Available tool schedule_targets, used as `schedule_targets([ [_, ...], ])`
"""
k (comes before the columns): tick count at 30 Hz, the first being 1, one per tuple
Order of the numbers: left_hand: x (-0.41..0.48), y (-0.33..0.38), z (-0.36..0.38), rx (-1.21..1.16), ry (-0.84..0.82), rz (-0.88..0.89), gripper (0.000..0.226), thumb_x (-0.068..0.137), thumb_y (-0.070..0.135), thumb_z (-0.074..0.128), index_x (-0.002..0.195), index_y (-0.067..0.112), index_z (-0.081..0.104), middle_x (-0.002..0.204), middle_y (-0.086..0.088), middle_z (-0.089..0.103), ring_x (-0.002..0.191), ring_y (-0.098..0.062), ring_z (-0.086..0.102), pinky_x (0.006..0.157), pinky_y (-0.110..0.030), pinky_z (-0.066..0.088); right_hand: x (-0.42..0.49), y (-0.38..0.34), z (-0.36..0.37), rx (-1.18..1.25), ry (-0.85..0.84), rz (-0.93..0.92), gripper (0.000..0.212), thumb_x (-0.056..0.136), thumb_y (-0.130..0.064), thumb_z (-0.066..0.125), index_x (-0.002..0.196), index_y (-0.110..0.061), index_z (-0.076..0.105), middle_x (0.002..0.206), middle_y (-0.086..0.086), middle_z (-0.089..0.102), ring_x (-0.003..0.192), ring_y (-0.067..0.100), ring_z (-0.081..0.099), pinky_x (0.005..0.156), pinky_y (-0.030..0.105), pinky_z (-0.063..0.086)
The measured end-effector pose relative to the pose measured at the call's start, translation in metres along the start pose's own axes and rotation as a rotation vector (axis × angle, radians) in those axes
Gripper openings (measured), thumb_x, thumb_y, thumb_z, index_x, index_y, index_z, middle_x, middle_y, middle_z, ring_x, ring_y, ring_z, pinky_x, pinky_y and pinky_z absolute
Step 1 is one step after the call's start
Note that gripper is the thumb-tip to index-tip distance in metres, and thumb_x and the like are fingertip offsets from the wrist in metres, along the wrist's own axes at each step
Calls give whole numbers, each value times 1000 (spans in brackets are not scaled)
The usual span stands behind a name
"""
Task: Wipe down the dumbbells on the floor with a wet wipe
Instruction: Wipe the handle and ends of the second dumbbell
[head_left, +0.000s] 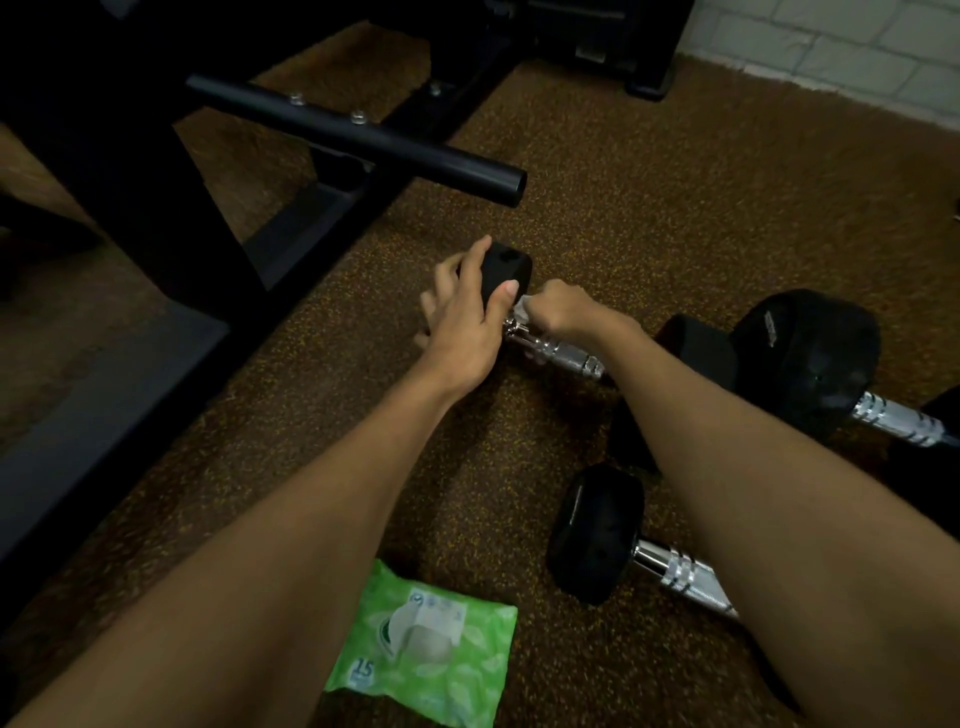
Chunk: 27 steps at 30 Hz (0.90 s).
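Left hand gripping dumbbell end, right hand pinching wet wipe against its handle

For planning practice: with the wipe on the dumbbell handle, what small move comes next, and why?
Probably slide the right hand and wet wipe along the handle toward the body: the wipe sits at its far end, beside the head the left hand holds.

The person's left forearm and right forearm are showing bare, running slim and smooth from the frame's lower edge up to the wrists. The left hand and the right hand are showing bare too, with the left thumbnail looking short and pale.
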<state>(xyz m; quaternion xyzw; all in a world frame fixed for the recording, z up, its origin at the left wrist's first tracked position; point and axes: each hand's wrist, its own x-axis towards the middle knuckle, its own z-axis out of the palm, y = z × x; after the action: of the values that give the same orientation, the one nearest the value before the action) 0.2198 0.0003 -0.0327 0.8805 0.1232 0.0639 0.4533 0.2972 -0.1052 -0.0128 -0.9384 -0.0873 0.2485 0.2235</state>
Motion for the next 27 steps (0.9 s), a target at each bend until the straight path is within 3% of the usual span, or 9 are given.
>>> schedule_targets([
  [3, 1, 0, 0, 8, 3, -4, 54, 97, 46, 35, 147, 38, 15, 148, 2, 18, 131, -24, 22, 106, -59, 26, -11, -5, 11, -139, 94, -89, 34, 98, -23, 40, 118, -1, 55, 124, 23, 55, 108, 38, 56, 86, 38, 45],
  [6, -1, 0, 0, 6, 4, 0, 54, 98, 45, 35, 147, 38, 14, 148, 2, 18, 131, -23, 22, 106, -58, 26, -19, 3, 28, -289, 225, -232, 28, 96, -24, 46, 114, -4, 57, 112, 21, 60, 100, 40, 60, 85, 46, 51],
  [8, -2, -1, -1, 1, 1, 8, 54, 98, 45, 34, 147, 37, 14, 149, 2, 17, 131, -23, 22, 106, -57, 26, -18, 9, 27, -190, 233, -265, 28, 95, -26, 50, 108, -4, 61, 103, 17, 64, 95, 35, 62, 83, 38, 50],
  [10, -2, -1, -1, -8, -2, 11, 55, 98, 45, 35, 148, 36, 14, 148, 1, 17, 131, -23, 21, 107, -57, 25, -14, 12, 15, -43, 165, -226, 23, 95, -24, 52, 85, -7, 65, 86, 8, 60, 86, 23, 56, 69, 19, 37],
  [12, -3, -1, -1, -11, -1, 11, 55, 98, 44, 35, 148, 36, 14, 148, 1, 18, 131, -23, 21, 107, -57, 25, -12, 12, -1, -43, 103, -196, 29, 94, -19, 53, 65, -16, 55, 77, 6, 54, 82, 19, 49, 64, 17, 30],
  [16, -3, -1, -1, -14, -2, 14, 54, 98, 45, 35, 147, 36, 14, 148, 2, 17, 131, -22, 20, 107, -58, 24, -13, 18, -21, -183, 134, -235, 10, 87, -9, 61, 90, -12, 70, 83, 7, 57, 85, 17, 54, 70, 19, 34],
  [22, -2, 0, -1, -8, 0, 10, 54, 98, 45, 35, 147, 37, 14, 148, 2, 17, 132, -23, 20, 106, -56, 24, -25, 32, -6, -219, 117, -285, 23, 83, -14, 69, 106, -14, 71, 99, 10, 64, 89, 18, 56, 72, 20, 38],
  [27, -2, 0, 0, -12, 8, 10, 54, 98, 44, 35, 147, 36, 15, 149, 2, 17, 131, -23, 20, 107, -54, 24, -25, 43, -6, -58, 103, -260, 32, 78, -21, 75, 109, -16, 71, 104, 6, 67, 100, 15, 58, 79, 18, 37],
])
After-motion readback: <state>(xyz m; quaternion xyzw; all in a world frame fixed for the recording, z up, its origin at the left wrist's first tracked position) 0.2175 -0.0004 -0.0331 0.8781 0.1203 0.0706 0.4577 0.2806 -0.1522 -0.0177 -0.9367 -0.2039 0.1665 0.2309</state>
